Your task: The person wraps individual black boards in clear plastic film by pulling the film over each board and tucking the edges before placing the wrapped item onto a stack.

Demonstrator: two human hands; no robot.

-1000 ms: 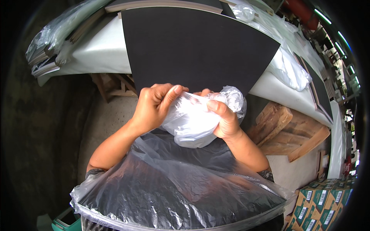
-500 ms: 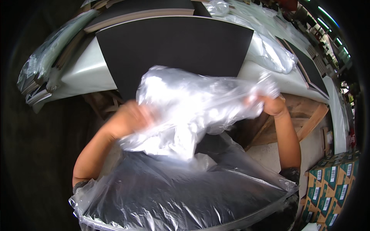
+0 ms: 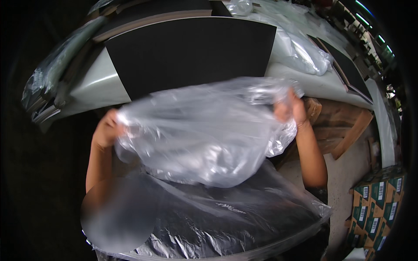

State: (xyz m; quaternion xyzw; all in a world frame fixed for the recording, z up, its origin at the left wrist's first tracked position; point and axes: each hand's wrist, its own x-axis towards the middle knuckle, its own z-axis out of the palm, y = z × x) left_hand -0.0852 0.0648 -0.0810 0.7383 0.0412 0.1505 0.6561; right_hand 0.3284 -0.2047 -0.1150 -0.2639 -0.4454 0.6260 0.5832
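A clear plastic bag (image 3: 196, 126) is stretched out between my two hands, its film blurred in places by motion. My left hand (image 3: 109, 129) grips its left edge with closed fingers. On the right, my right hand (image 3: 294, 108) has the bunched film gathered in its grasp. Beyond the bag, a black flat panel (image 3: 187, 52) lies on the table, its near edge hidden by the film. Closer to me, a dark surface covered in clear plastic (image 3: 217, 217) spans the lower view; a round blur hides its left part.
More dark panels (image 3: 161, 11) are stacked at the back. Folded clear plastic (image 3: 300, 52) lies on the white-covered table (image 3: 93, 82). A wooden frame (image 3: 348, 126) stands under the table at right. Stacked green and brown cartons (image 3: 374, 213) stand at lower right.
The crumpled bag has been spread wider. My left hand has moved left and slightly up with its edge; my right hand has shifted a little left.
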